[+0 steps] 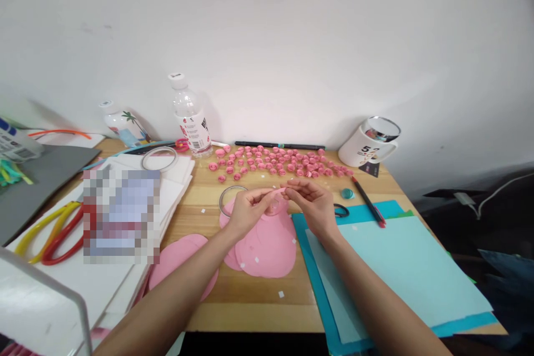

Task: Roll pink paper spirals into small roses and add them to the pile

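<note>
Between my two hands is a curled pink paper strip (277, 204). My left hand (249, 210) pinches its left side with fingers closed. The fingertips of my right hand (312, 203) are closed on its upper right end. Just below lie overlapping pink paper circles (267, 250) with small white bits on them. More pink paper circles (179, 258) rest to the left, partly behind my left forearm. Beyond my hands, many small rolled pink paper roses (271, 164) are spread over the wooden table. A roll of tape (225, 203) lies beside my left hand.
White paper stacks (175, 183) and red-and-yellow-handled scissors (62, 233) are at left. A water bottle (192, 117) and a tilted white mug (367, 144) stand near the wall. Light blue paper (400, 272) lies at right, with a black-and-red pen (367, 200) touching it.
</note>
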### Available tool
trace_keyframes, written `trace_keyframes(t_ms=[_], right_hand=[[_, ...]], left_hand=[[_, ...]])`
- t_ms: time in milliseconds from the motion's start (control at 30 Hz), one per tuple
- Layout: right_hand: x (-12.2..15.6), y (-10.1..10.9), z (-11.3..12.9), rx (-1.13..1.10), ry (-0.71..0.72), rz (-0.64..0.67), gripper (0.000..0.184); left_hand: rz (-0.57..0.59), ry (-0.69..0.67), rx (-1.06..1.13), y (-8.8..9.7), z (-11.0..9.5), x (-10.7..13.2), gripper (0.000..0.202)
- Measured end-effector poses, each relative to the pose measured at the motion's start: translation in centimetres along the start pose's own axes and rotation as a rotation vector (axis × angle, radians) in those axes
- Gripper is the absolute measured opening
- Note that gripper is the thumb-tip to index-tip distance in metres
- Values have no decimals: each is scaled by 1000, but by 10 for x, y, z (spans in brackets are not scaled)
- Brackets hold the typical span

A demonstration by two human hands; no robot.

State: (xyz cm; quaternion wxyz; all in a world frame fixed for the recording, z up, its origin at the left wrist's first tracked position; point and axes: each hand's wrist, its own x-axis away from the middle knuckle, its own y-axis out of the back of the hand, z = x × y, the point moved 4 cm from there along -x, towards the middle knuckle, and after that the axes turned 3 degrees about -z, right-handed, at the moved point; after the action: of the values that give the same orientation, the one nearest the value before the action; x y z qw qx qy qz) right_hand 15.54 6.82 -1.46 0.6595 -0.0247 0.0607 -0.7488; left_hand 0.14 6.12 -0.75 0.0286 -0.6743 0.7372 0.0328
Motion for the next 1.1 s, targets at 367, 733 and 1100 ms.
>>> trace_keyframes(t_ms=[367,733,1100], right_hand=[[1,-2,3,13,7,38,24],[-4,0,-3,10,-56,85,18],[-5,0,-3,-37,-41,53,22]], left_hand=[[8,13,-4,0,1,0,28],[-31,52,-55,0,-4,-2,26],[6,50,-68,-1,-8,0,26]])
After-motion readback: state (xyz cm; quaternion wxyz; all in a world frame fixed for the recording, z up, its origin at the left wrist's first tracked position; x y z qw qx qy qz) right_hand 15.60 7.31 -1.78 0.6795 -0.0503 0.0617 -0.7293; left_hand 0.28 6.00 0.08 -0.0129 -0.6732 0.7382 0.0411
